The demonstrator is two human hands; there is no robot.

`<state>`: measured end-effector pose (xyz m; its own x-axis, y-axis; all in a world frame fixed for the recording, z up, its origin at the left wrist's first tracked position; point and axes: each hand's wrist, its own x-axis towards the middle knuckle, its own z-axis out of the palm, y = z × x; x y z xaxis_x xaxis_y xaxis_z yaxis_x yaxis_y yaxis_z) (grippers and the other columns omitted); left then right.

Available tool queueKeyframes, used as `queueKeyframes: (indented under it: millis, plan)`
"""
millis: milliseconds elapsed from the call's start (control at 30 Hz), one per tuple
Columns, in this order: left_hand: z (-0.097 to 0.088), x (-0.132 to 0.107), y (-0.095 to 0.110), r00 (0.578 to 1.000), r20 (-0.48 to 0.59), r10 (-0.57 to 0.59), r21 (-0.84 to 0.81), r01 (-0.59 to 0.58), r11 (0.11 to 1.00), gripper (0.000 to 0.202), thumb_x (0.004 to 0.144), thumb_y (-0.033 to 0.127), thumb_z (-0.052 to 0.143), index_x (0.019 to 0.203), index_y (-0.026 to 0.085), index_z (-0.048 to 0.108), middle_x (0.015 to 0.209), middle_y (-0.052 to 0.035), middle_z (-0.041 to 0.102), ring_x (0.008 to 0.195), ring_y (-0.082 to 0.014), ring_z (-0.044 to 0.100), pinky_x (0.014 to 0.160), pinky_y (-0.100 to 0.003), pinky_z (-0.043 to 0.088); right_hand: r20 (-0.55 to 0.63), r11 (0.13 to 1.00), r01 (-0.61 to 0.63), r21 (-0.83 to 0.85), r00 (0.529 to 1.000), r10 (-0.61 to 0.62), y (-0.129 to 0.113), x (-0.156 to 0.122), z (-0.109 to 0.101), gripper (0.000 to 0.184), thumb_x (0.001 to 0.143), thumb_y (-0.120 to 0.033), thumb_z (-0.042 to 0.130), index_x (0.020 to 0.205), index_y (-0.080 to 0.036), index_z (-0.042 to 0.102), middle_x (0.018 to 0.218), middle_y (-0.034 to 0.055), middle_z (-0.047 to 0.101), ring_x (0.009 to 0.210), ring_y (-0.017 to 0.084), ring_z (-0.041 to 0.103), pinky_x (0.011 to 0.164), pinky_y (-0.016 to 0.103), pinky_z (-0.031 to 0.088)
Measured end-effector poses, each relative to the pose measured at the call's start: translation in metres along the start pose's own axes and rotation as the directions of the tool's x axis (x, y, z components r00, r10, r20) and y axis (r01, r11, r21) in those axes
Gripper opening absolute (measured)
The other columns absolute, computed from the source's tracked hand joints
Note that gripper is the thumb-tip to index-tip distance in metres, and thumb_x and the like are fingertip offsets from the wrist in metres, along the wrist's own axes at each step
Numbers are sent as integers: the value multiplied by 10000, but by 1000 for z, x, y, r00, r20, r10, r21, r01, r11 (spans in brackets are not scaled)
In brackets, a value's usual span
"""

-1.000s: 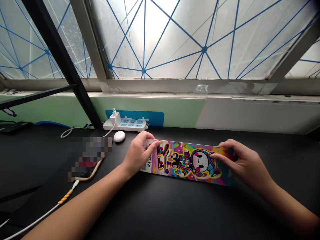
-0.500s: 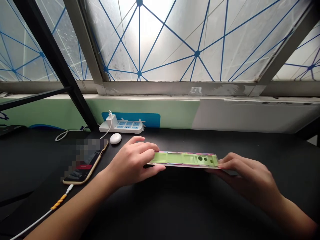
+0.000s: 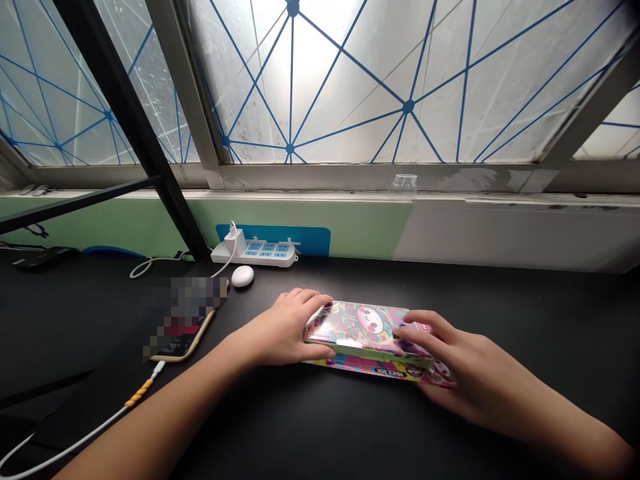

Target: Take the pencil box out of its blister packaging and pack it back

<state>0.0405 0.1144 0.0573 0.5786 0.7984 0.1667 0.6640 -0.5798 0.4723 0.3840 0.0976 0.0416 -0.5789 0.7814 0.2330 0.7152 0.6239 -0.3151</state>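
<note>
A flat, colourful pencil box (image 3: 365, 333) with a cartoon figure on its lid lies on the black desk (image 3: 320, 427) in front of me. My left hand (image 3: 285, 330) grips its left end, fingers curled over the top edge. My right hand (image 3: 450, 363) holds the right end, fingers laid across the lid and thumb below. A green edge shows between lid and base, so the box looks slightly ajar.
A phone (image 3: 183, 323) on a white charging cable (image 3: 90, 433) lies left of the box. Behind it sit a white round object (image 3: 243, 275) and a white power strip (image 3: 255, 251) against the wall. A black diagonal frame bar (image 3: 135, 133) crosses the left window.
The box has been turned over in both hands: first picture-side up, then edge-on showing a green inside, now lying flat on the desk with a different printed face up.
</note>
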Motion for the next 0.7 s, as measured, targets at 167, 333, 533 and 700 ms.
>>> queueKeyframes:
  millis: [167, 333, 533, 700]
  plan:
    - [9, 3, -1, 999, -21, 35, 104, -32, 994, 791, 759, 427, 842, 1448, 267, 488, 1409, -135, 580, 1277, -353, 517, 1074, -526, 408, 49, 995, -55, 81, 997, 51, 8, 13, 0, 443, 939, -490, 605, 1344, -317, 555, 1396, 115, 551, 1096, 288, 672, 910, 412, 566]
    - [17, 4, 5, 987, -116, 111, 287, -74, 955, 837, 765, 438, 852, 1477, 249, 455, 1400, -172, 562, 1270, -364, 503, 1054, -543, 381, -88, 960, -201, 197, 971, 221, 34, 31, 4, 640, 877, -618, 634, 1392, -266, 495, 1391, 153, 565, 1243, 359, 590, 1000, 494, 526]
    - [17, 5, 8, 961, -192, 200, 383, -114, 917, 940, 792, 717, 712, 1521, 202, 417, 1385, -198, 564, 1260, -376, 508, 1127, -596, 282, -18, 922, -256, 289, 962, 272, 43, 38, -2, 640, 723, -632, 785, 1205, -250, 610, 1164, 105, 707, 1002, 325, 699, 842, 433, 595]
    - [-3, 1, 6, 929, -342, 140, 449, 31, 893, 788, 887, 705, 608, 1454, 175, 476, 1422, -188, 572, 1328, -370, 488, 1176, -618, 210, -241, 969, -103, 226, 958, 158, 29, 30, -11, 655, 656, -617, 850, 1134, -239, 612, 1026, 80, 716, 867, 291, 706, 710, 400, 617]
